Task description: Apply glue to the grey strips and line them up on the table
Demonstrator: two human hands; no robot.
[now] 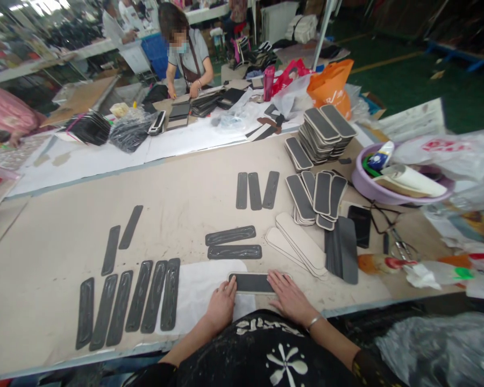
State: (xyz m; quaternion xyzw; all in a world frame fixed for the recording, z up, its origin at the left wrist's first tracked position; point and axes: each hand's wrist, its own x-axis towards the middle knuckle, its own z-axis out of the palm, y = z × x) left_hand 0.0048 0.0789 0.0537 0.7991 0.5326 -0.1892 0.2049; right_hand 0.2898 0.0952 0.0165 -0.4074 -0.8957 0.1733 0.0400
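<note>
A dark grey strip (253, 282) with rounded ends and a pale border lies flat on the table before me. On its left end rest the extended fingers of my left hand (221, 302). My right hand (289, 295) lies flat across the right end, fingers stretched out. White paper (210, 274) spreads out to the left of the strip. Beyond it are two dark strips (234, 251) with a glossy wet-looking coating. More glossy strips (116, 309) stand in a row at left. To the right are pale blank pieces (300, 242) and a stack of bare dark strips (342, 250).
Piles of bordered strips (325, 131) stand at the back right, near a purple basin (403, 196). A phone (358, 223), scissors (401, 244) and an orange-brown bottle (377, 263) lie at right. Across the table a co-worker (187, 54) handles dark pieces.
</note>
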